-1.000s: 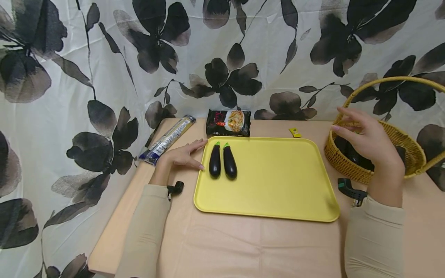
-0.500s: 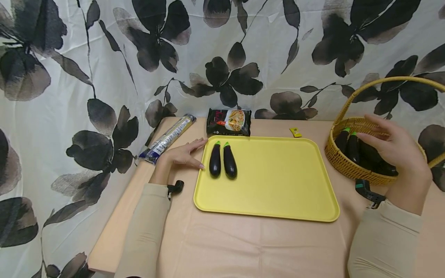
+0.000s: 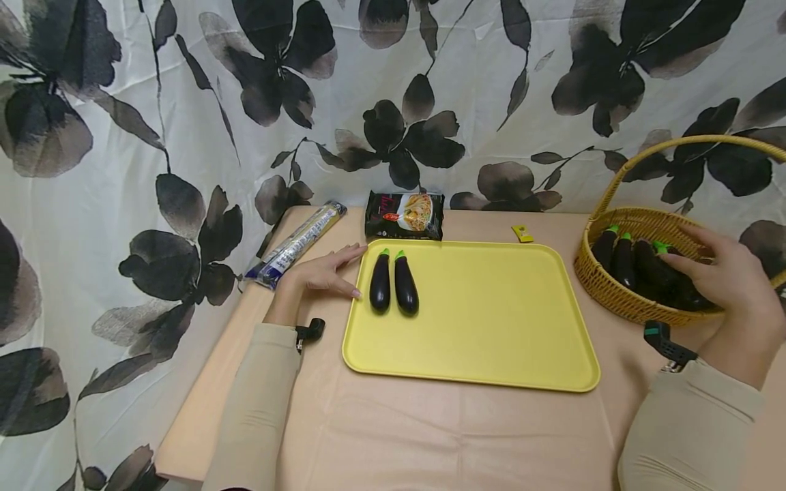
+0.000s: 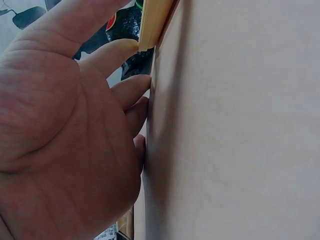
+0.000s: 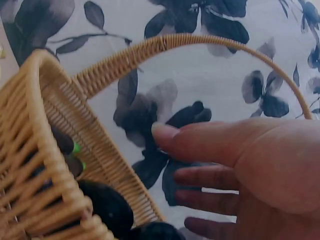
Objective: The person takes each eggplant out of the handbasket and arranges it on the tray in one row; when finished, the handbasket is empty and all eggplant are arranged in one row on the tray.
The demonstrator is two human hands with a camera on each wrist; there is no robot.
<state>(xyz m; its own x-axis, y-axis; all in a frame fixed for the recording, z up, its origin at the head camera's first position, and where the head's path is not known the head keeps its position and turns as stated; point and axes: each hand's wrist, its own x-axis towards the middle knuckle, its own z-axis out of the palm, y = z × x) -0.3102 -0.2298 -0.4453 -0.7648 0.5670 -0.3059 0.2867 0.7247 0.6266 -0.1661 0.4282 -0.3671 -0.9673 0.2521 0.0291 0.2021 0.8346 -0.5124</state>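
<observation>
My left hand point(image 3: 322, 275) rests at the left edge of a yellow tray point(image 3: 491, 320), fingers spread and thumb at the rim. In the left wrist view its fingertips point(image 4: 131, 47) meet the tray's edge and the table. Two dark eggplants point(image 3: 393, 284) lie side by side on the tray's left part, green stems pointing away. My right hand point(image 3: 731, 273) hovers over the right side of a wicker basket point(image 3: 626, 307), holding nothing. Thumb and fingers stand apart in the right wrist view. Several more eggplants point(image 3: 623, 262) lie inside the basket, some partly hidden by the hand.
Behind the tray stands a black noodle packet point(image 3: 404, 216). A long silver-blue package point(image 3: 297, 245) lies beyond my left hand, and a small yellow packet point(image 3: 522, 234) behind the tray's right part. The basket's tall handle point(image 3: 694, 141) arches above it. A floral curtain point(image 3: 381, 82) hangs behind.
My right hand has moved right across the basket and a little toward me, uncovering more eggplants. The left hand and the two eggplants on the tray stay in place.
</observation>
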